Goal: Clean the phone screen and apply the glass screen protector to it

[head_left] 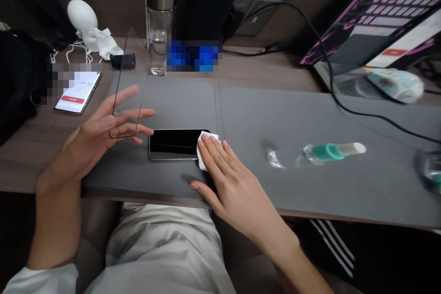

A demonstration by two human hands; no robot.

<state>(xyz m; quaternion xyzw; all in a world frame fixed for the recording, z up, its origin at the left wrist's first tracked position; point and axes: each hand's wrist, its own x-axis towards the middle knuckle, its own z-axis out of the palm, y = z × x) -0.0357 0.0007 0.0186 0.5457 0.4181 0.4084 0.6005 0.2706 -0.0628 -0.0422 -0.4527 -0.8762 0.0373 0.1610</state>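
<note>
Upright in my left hand is a clear glass screen protector with a dark edge, pinched near its lower end while several fingers spread out behind it. A phone with a black screen and light frame lies flat, sideways on, on the grey desk mat. My right hand presses a folded white tissue against the phone's right end with its fingers, the thumb apart on the mat side. The phone's right end is hidden under the tissue and fingers.
A clear spray bottle with a green collar lies on the mat to the right. A glass water bottle stands at the back. A lit phone rests at the left. A black cable and a patterned mouse are back right.
</note>
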